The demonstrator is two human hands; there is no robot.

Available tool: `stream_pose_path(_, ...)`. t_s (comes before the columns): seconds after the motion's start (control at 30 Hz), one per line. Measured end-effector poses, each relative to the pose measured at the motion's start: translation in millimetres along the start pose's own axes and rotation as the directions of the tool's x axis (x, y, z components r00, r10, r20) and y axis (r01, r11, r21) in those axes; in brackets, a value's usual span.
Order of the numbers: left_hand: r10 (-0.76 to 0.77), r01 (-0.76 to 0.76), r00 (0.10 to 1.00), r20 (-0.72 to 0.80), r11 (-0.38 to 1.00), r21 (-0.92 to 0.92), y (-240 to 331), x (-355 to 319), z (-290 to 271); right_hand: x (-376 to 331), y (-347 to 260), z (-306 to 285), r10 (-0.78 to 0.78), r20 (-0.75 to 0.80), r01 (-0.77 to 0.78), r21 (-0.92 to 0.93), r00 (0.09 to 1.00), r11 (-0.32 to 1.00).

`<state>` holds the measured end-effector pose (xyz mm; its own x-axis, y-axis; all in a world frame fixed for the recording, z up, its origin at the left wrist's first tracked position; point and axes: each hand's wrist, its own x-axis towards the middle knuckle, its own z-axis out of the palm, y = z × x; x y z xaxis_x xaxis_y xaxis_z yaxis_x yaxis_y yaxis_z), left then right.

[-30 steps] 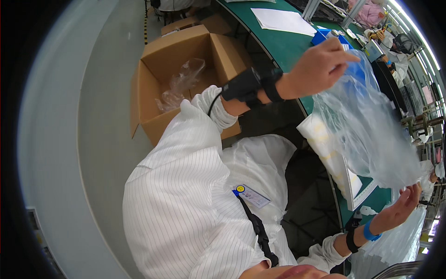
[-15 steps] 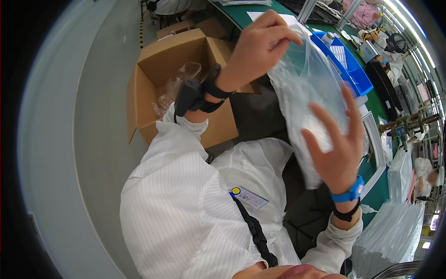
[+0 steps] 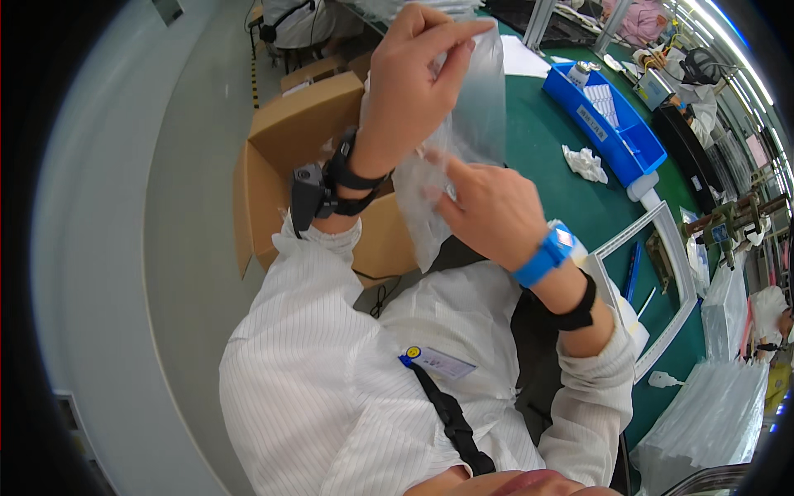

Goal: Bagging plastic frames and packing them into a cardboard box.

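A clear plastic bag (image 3: 480,107) hangs over the front of the bench and the box. Its upper edge is pinched between the thumb and fingers of my left hand (image 3: 413,83). My right hand (image 3: 496,211) is against the lower part of the bag. Its fingers are apart and stretched toward the plastic, with the tips blurred. An open cardboard box (image 3: 380,240) stands on the floor below my left forearm, partly hidden by it.
On the green bench (image 3: 529,124) are a blue tray (image 3: 591,116) with small items, a crumpled white tissue (image 3: 585,164), a white rectangular frame (image 3: 674,306) and a blue pen (image 3: 633,271). A stack of plastic bags (image 3: 707,422) hangs at the near right edge.
My left hand has moved left with the bag, bringing it off the bench toward the box. My right hand has swung left to the bag. The tissue and more of the frame now show.
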<state>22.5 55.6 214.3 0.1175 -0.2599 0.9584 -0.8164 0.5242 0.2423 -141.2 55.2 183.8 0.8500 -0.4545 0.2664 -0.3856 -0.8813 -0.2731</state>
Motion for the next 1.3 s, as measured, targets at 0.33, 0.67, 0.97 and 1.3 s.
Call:
stream_pose_path(0.33, -0.049, 0.09, 0.979, 0.199, 0.976, -0.199, 35.1, -18.1, 25.1, 46.2, 60.4, 49.2, -0.047, -0.437, 0.187, 0.283, 0.898, 0.941)
stream_pose_path(0.67, -0.044, 0.091, 0.957, 0.286, 0.983, -0.156, 13.4, -30.0, 2.0, 31.1, 148.8, -20.1, 0.439, -0.364, -0.053, 0.718, 0.822, 0.694)
stream_pose_path(0.97, -0.146, 0.143, 0.884, 0.444, 0.989, 0.041, -3.5, -54.2, 57.1, -50.6, 124.4, -100.8, 0.326, -0.774, 0.164, 0.479, 0.543, 0.862)
stream_pose_path(1.3, -0.216, 0.252, 0.895, 0.39, 0.967, -0.045, 8.9, -82.2, 127.7, -171.9, 186.2, -85.0, 0.395, -0.377, -0.433, -0.016, 0.837, 0.901)
